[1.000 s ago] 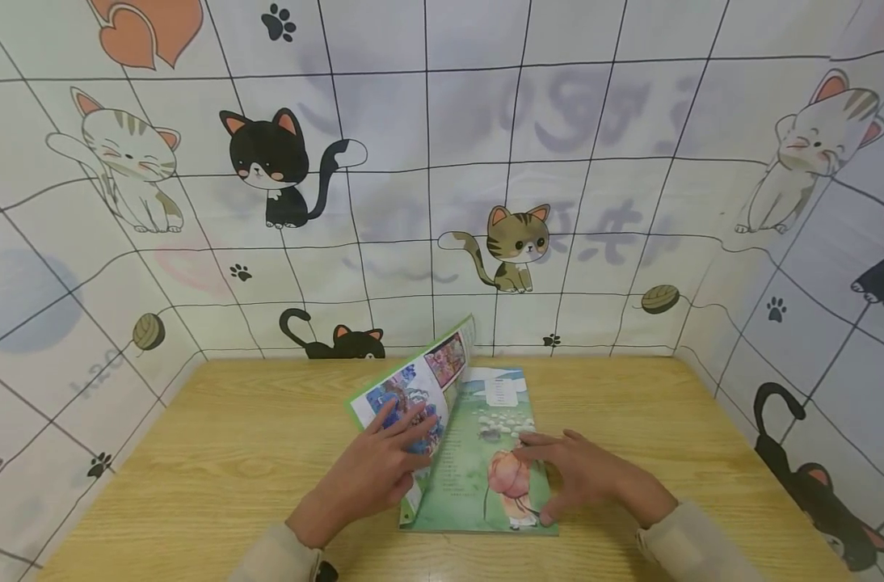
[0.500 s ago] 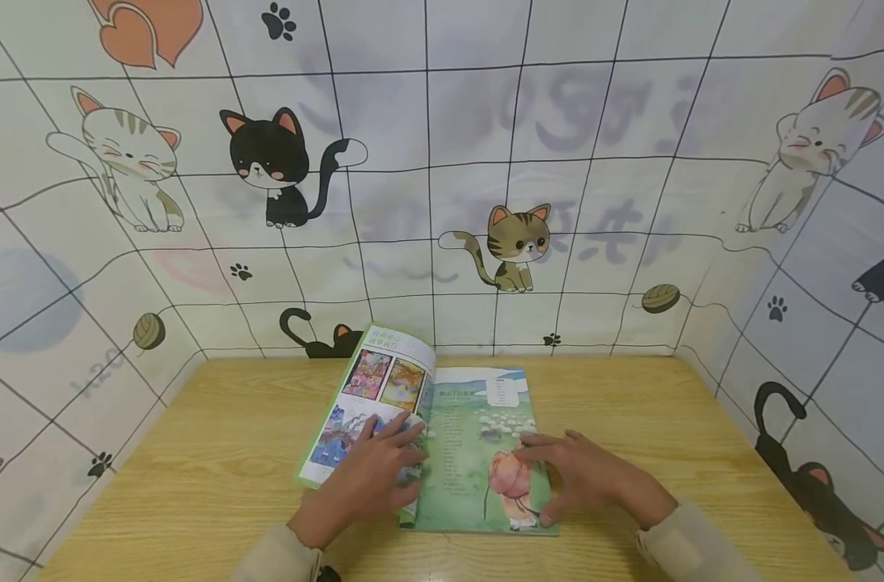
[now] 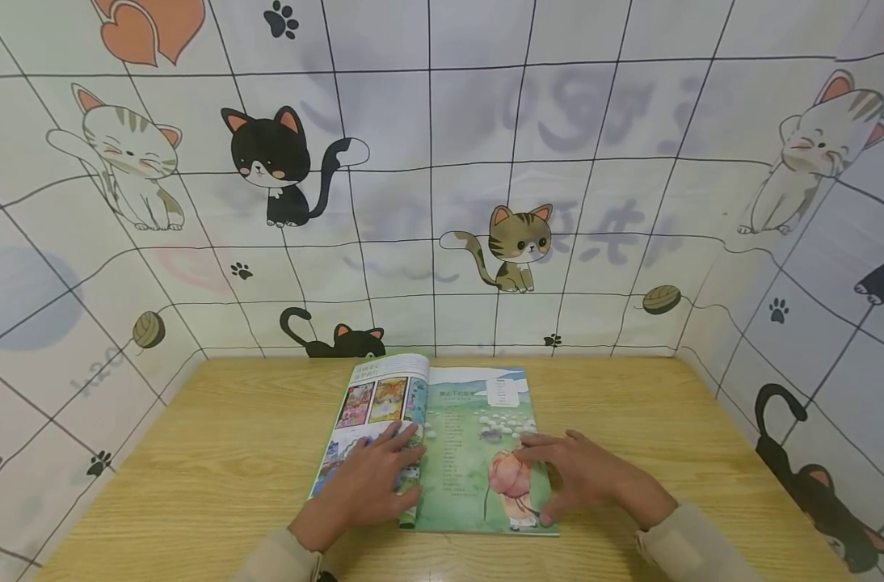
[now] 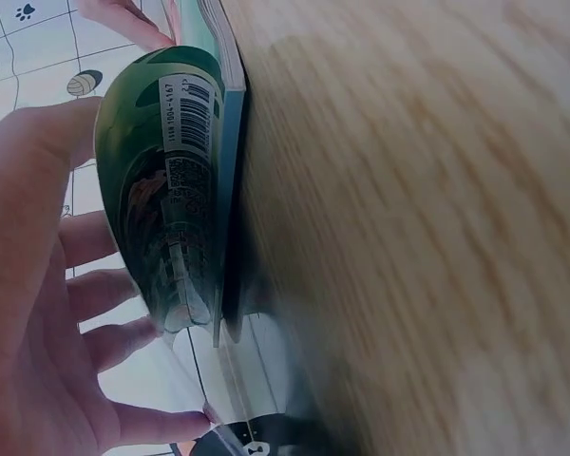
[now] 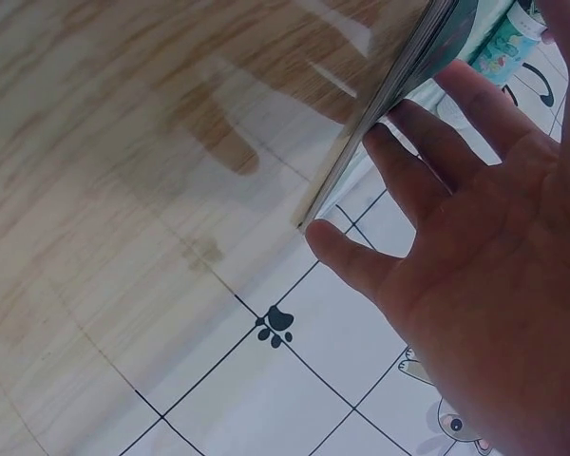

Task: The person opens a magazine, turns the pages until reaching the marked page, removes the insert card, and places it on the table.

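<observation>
- Two hands are laid on the book (image 3: 460, 453), which is spread face-up on the table (image 3: 216, 440).
- The left hand (image 3: 365, 481) is splayed across the left page (image 3: 394, 388) with nothing gripped; the right hand (image 3: 583, 473) is relaxed, touching the outer edge of the right page (image 3: 456, 457), nothing grasped there either.
- The step in hand is judged to be the flattening of the left page; pressure is best worked outward from the spine with a broad palm, the right side being steadied so that nothing is slid or creased.
- Only in the left wrist view is a bowed green outer face with a barcode (image 4: 192, 114) shown, so full flatness is not yet reached.
- Layered page edges (image 5: 399, 71) are revealed by the right wrist view.
- Farthest off, a cat-printed wall covering (image 3: 471, 170) is seen whole-width only from the head.
</observation>
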